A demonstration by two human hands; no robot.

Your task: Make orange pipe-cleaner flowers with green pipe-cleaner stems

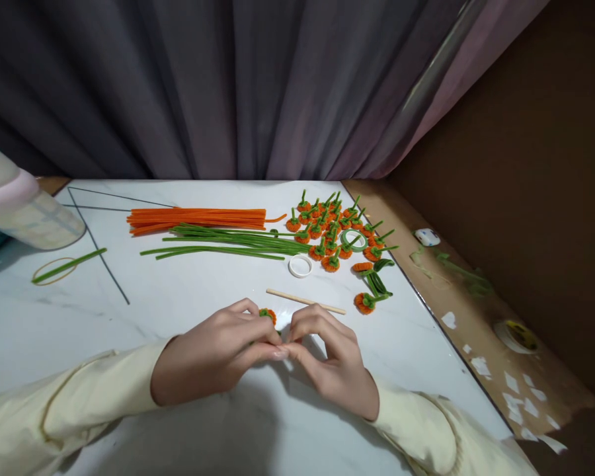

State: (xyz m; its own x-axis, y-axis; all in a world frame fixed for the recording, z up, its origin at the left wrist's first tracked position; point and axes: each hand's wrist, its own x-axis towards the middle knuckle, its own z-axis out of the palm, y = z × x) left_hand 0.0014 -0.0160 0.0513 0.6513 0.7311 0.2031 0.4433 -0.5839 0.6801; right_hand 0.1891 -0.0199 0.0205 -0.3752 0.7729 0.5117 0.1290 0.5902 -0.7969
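My left hand is closed, with a small orange and green pipe-cleaner pumpkin showing just past its fingers. Most of that piece is hidden behind the hand. The fingertips of my right hand are pinched together and meet those of the left. What lies between the right fingertips is too small to make out. Just beyond both hands lies a thin wooden stick. A finished pipe-cleaner pumpkin with a green stem rests to the right of it.
Bundles of orange pipe cleaners and green pipe cleaners lie farther back. Beside them are several small pumpkins, a white ring and a roll of green tape. A bottle stands left; paper scraps lie right.
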